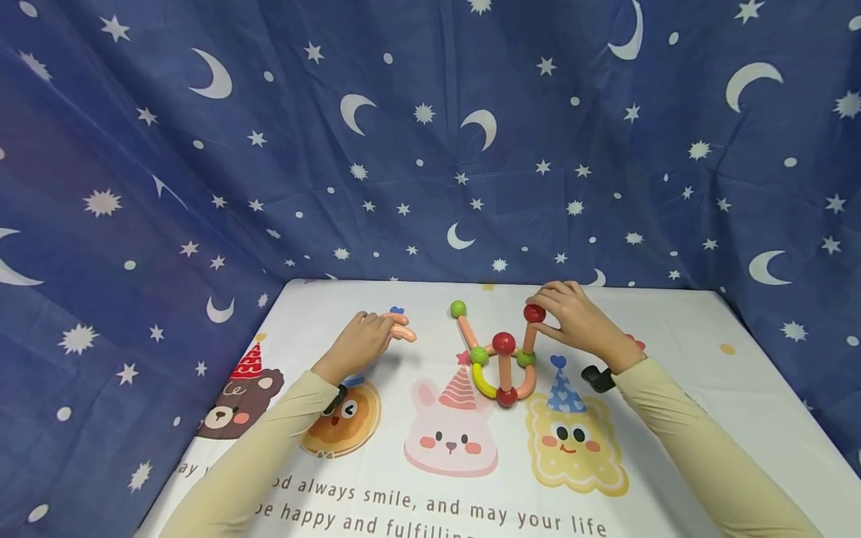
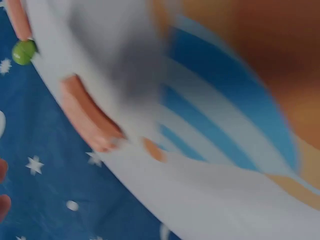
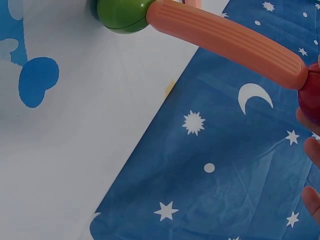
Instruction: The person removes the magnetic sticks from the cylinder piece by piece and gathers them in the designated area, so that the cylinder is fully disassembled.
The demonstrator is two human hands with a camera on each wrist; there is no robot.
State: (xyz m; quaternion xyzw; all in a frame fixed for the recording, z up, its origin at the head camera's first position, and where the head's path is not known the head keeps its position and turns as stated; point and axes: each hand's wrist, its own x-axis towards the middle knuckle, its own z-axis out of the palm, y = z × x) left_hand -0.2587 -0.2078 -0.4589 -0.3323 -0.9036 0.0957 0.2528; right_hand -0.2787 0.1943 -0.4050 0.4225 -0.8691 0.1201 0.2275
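Note:
In the head view, my right hand [image 1: 575,317] pinches a red ball [image 1: 534,313] atop an upright orange stick [image 1: 530,340] of a ball-and-stick construction toy. The right wrist view shows that stick running from a green ball [image 3: 124,15] to the red ball [image 3: 312,95] at the fingertips. Curved orange and yellow rods [image 1: 481,381] form its ring base. My left hand [image 1: 359,344] is beside two curved orange rods [image 1: 403,333]. A blurred curved orange rod [image 2: 90,117] appears in the left wrist view, apart from the visible fingertips [image 2: 3,206]; thumb contact is hidden.
A white cloth [image 1: 693,388] with printed animals and lettering covers the table. Blue star-and-moon fabric [image 1: 430,149] hangs behind its back edge and along the left. From the toy, another stick ending in a green ball [image 1: 458,308] slants toward the back.

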